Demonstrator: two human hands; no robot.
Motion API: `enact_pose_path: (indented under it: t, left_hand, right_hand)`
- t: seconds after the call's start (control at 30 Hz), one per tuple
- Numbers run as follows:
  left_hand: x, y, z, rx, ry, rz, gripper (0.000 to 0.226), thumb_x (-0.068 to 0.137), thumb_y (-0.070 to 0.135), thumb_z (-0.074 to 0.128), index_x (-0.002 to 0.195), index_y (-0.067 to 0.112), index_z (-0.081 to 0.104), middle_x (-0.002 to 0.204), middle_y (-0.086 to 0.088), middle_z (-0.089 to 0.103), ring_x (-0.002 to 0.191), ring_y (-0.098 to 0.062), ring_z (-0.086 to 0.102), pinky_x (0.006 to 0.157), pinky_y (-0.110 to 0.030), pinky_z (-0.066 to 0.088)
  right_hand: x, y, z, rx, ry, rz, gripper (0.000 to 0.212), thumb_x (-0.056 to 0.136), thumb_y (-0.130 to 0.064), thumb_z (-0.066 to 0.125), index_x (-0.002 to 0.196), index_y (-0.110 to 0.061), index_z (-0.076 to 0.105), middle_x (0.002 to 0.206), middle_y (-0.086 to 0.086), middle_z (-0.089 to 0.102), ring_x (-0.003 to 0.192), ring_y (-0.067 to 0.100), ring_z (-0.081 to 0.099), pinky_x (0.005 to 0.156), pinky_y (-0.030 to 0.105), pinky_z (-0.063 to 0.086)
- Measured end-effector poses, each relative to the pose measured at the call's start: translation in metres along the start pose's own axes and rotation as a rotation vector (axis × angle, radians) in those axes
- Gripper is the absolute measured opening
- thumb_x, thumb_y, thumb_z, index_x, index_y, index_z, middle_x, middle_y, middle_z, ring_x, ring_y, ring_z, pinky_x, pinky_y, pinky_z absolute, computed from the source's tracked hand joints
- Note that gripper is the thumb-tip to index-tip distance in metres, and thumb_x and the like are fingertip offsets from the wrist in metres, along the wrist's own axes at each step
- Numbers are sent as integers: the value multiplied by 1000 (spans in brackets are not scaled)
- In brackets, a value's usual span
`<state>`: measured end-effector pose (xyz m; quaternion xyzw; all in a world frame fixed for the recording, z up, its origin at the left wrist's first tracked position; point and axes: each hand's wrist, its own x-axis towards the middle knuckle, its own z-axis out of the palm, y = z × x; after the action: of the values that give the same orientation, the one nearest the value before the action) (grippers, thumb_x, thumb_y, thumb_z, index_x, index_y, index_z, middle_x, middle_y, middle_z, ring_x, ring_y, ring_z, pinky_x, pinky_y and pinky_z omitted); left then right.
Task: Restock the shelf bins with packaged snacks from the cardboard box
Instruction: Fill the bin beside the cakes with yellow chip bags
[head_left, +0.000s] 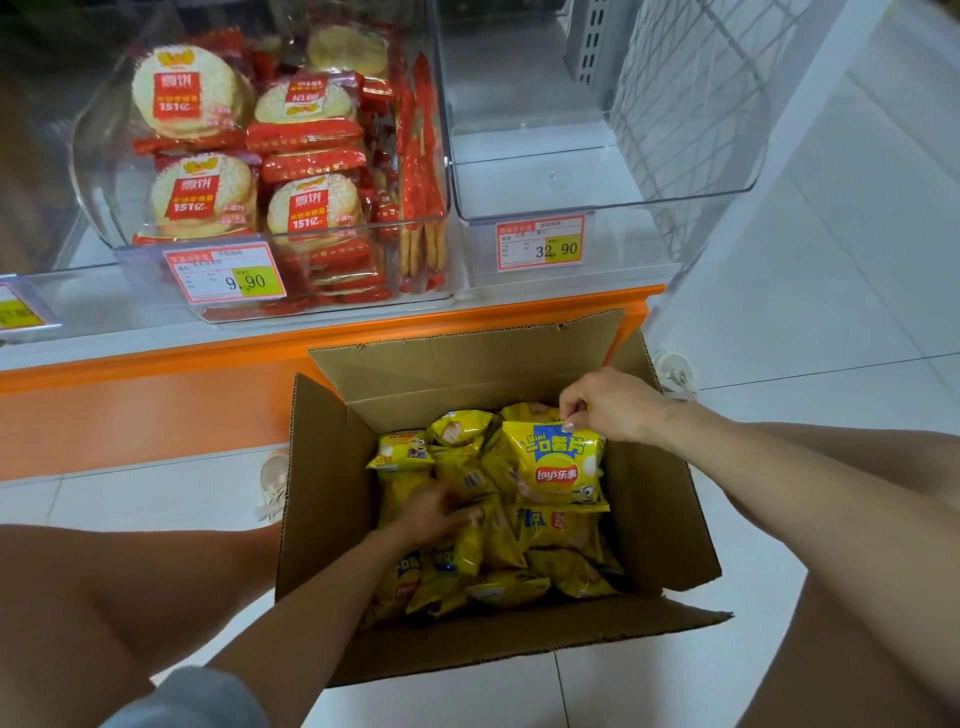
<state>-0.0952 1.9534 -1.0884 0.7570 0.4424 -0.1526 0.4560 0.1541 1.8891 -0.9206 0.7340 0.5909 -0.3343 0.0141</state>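
**A:** Where are the snacks at this moment?

**B:** All in the cardboard box (654, 499) on the floor below the shelf, as a heap of yellow packets. The right hand (605, 405) pinches the top seam of one chip bag (556, 462) between thumb and fingertips. The bag stands upright over the heap.

**A:** And the left hand (436, 514)?

**B:** It's down among the packets with its fingers bent (it is blurred, so I cannot tell whether it has closed on one).

**A:** Which bin takes them?

**B:** I'd judge the empty clear bin (571, 208) on the right, above the box. The neighbouring bin (93, 156) is already full of rice crackers.

**A:** Any advice for the lift?

**B:** A seam pinch is a light hold, so bring the bag straight up, clear of the box flap. Don't squeeze the puffed body, because chips crush. Better to gather a few in the left hand too, then carry both loads over the bin's front wall and lay them toward the back.
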Motion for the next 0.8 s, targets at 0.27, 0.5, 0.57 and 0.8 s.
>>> enact_pose_path:
  t: [0.27, 0.5, 0.57, 0.8]
  left_hand:
    - [6, -1, 9, -120, -198, -228, 102, 75, 27, 77, 147, 10, 7, 152, -10, 23, 139, -26, 27, 111, -35, 32]
    - [5, 14, 7, -200, -233, -145, 55, 86, 28, 65, 133, 11, 42, 125, -1, 48, 120, -20, 47, 93, -25, 39]
    - [7, 12, 6, -193, -203, -146, 25, 85, 24, 66, 106, 13, 57, 106, -1, 58, 100, -14, 52, 91, -30, 44]
    - [-2, 17, 16, -77, -214, -124, 69, 83, 29, 68, 141, 14, 32, 142, -6, 43, 129, -23, 43, 102, -29, 39]
  right_hand:
    - [4, 2, 1, -2, -14, -10, 8, 90, -25, 61, 85, -19, 65, 92, -3, 64, 90, 16, 58, 74, 25, 37]
    - [7, -2, 1, 8, -42, -23, 8, 89, -24, 62, 83, -21, 62, 90, -3, 61, 85, 14, 55, 74, 25, 35]
    - [6, -2, 1, 8, -53, -23, 8, 90, -25, 62, 82, -22, 61, 91, -4, 60, 86, 14, 55, 74, 25, 35]
    - [1, -6, 1, -59, -72, -36, 12, 91, -25, 60, 95, -16, 67, 88, -5, 57, 86, 14, 53, 75, 26, 37]
